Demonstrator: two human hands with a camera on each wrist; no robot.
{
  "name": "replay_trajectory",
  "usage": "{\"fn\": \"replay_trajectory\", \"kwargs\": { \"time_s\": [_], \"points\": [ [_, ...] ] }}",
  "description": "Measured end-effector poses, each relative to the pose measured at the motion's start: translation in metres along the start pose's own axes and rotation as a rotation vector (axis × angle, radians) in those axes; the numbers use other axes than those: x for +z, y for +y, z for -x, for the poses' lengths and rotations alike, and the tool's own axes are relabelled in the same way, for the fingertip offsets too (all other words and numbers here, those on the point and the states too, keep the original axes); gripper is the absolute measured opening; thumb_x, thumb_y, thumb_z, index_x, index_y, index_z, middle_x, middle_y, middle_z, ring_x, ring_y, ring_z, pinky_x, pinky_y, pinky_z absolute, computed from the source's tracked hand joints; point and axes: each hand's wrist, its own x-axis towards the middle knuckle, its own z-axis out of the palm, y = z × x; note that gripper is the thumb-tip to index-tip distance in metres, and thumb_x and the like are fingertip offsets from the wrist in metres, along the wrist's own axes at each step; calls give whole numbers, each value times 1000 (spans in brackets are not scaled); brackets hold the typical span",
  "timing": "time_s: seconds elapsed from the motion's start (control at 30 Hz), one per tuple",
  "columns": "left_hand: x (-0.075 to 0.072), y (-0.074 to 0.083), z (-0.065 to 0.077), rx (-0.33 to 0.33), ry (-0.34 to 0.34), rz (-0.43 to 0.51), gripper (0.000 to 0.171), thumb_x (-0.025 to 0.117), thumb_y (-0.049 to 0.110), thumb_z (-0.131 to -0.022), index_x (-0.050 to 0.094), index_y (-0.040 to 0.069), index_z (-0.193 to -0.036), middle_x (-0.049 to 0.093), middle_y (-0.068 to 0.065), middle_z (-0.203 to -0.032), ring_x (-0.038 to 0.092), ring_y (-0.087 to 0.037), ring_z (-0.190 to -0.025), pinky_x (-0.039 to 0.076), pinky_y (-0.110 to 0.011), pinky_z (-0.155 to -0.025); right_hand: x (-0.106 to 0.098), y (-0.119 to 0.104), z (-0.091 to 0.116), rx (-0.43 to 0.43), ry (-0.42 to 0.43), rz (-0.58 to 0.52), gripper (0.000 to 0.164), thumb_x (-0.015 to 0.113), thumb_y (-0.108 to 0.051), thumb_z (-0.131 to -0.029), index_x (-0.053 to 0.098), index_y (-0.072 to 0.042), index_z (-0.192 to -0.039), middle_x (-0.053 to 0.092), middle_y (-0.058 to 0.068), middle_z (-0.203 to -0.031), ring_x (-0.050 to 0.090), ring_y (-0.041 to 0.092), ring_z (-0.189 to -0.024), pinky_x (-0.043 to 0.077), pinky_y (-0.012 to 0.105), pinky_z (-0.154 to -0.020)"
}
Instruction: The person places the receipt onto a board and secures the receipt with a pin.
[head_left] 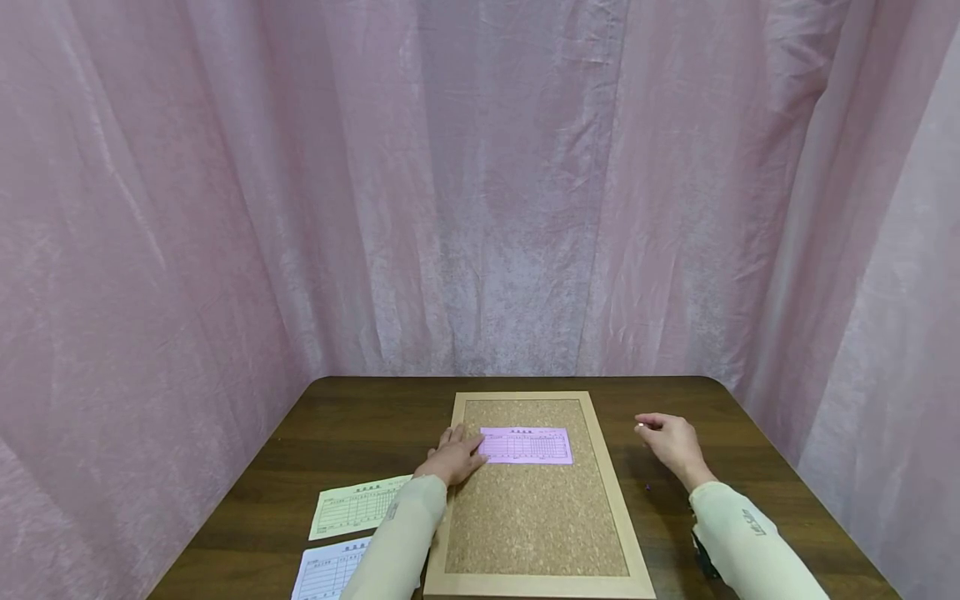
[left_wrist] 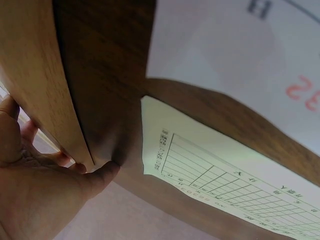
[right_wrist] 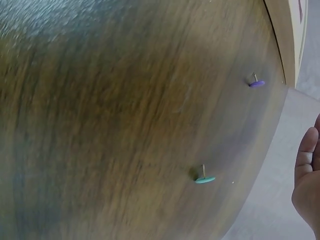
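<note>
Nearest us, low on the left, a bluish slip [head_left: 330, 573] lies on the brown table [head_left: 255, 508], partly hidden by our left sleeve [head_left: 401, 533], with a green slip [head_left: 352, 508] just beyond it. To the right of the cork board [head_left: 532, 525], a turquoise tack [right_wrist: 205, 180] and a purple tack [right_wrist: 257, 84] rest points up, so we do well to pass above them. Our left hand [head_left: 452, 458] lies across the board's left side, fingers extended and gripping nothing, some touching the left end of the pink slip [head_left: 527, 447]. That slip sits flat and fairly straight towards the cork's far end; we see no tack in it. Light, even pressure should hold it square, we judge. Our right hand [head_left: 672, 443] hovers beyond the board's right side, thumb and forefinger pinching a small pale thing [head_left: 640, 426], probably a tack; we cannot tell which way it points. Pressing it straight down, clear of our left fingers, would suit the cork best. Behind everything hangs a pink curtain [head_left: 517, 208].
</note>
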Motion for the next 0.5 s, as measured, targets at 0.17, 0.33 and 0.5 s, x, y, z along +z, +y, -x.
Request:
{"fn": "replay_trajectory", "kwargs": {
  "time_s": [0.17,0.33,0.5],
  "points": [
    [-1,0,0,-2,-3,2,51,54,37,-102,47,18,-150,20,-20,-161,15,-42,-147,23,-69,-108,3,-4,-1,1,-11,-14,31,66,-12,-93,69,5,-118,73,14,-92,68,20,-72,49,27,-57],
    [-1,1,2,-12,-10,14,51,53,37,-103,46,19,-150,19,-19,-162,14,-42,-148,22,-68,-109,5,-7,-2,10,-17,-36,30,69,-19,-93,71,2,-114,74,13,-97,70,22,-75,50,28,-61],
    [-2,2,2,-15,-11,14,51,53,36,-103,46,19,-150,18,-19,-162,13,-42,-148,21,-68,-109,7,-11,-2,18,-27,-47,31,72,-25,-92,73,-1,-112,74,13,-96,68,20,-75,50,29,-63]
  ]
}}
